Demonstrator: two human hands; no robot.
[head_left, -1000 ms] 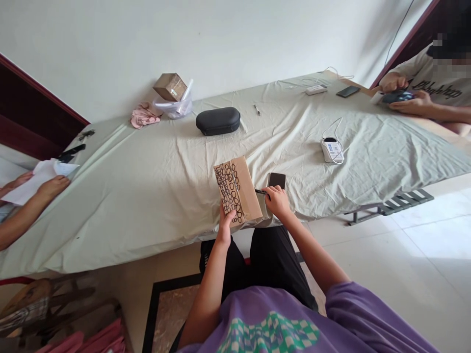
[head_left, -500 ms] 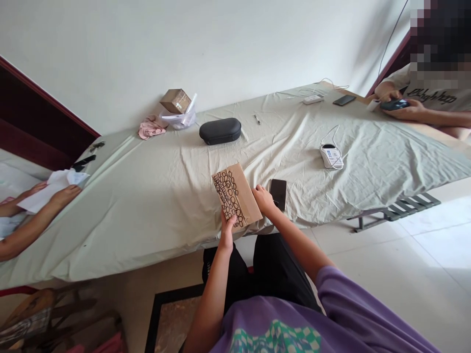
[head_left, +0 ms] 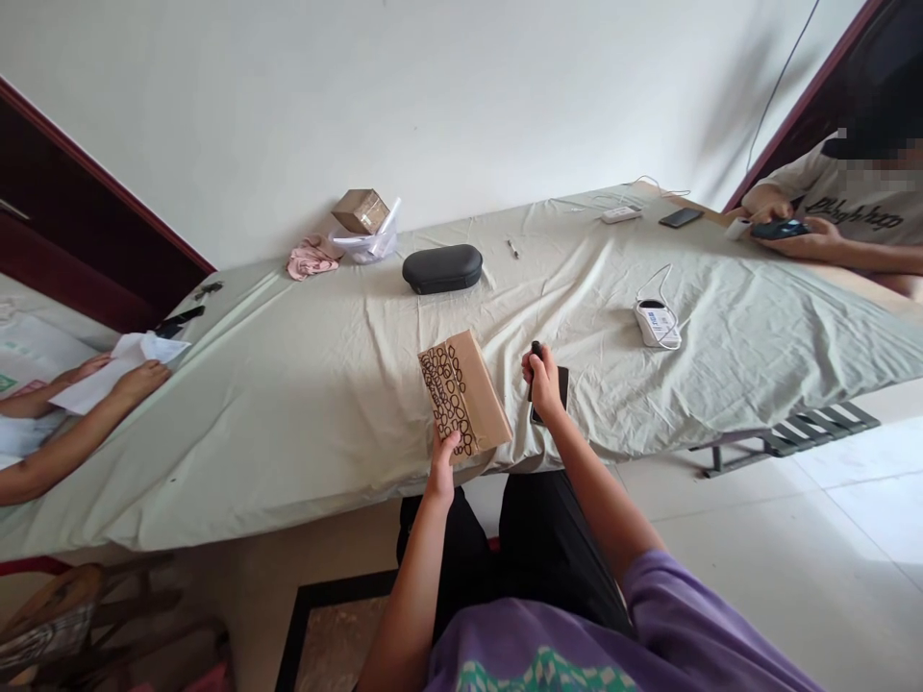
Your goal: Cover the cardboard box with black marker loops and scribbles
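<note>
Right hand shifted rightward over black phone, fingers curled shut round black marker; left hand gripping lower edge of doodled cardboard piece, mid-frame.

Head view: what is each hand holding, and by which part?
The left hand grips the brown cardboard piece by its lower edge. The right hand closes around a dark pen by its barrel; the pen's tip is hidden.

A long table under a creased sage-green sheet carries a black zip case, a white charger and a smartphone. Farther along lie a pen, a pink cloth and a clear plastic bag.
</note>
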